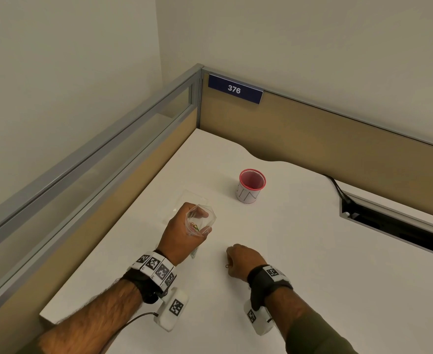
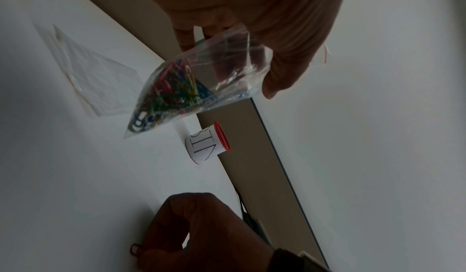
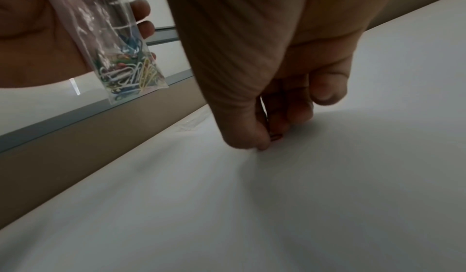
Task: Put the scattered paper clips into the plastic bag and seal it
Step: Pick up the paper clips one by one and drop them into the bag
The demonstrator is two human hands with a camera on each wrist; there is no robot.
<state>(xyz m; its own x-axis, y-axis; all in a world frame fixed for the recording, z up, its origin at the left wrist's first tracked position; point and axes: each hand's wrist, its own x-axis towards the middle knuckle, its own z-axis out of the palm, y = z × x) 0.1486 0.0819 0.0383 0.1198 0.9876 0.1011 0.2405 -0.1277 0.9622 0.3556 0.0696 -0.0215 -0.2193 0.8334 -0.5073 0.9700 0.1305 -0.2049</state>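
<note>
My left hand [image 1: 203, 223] holds a clear plastic bag [image 1: 212, 217] by its open top, above the white table [image 1: 299, 251]. Several coloured paper clips [image 2: 174, 94] lie bunched in the bag's lower corner [image 3: 126, 71]. To the right and nearer me, my right hand [image 1: 232, 263] is down at the table top, thumb and fingers curled and pinching a single red paper clip [image 2: 136, 249]. That clip [image 3: 275, 136] pokes out under the fingertips, touching the surface.
A second clear bag [image 1: 187, 201] lies flat on the table behind my left hand. A red mesh cup [image 1: 251, 186] with a white paper label stands further back. Cubicle partitions [image 1: 312, 139] close off the left and far sides. A cable slot [image 1: 394, 226] opens at right.
</note>
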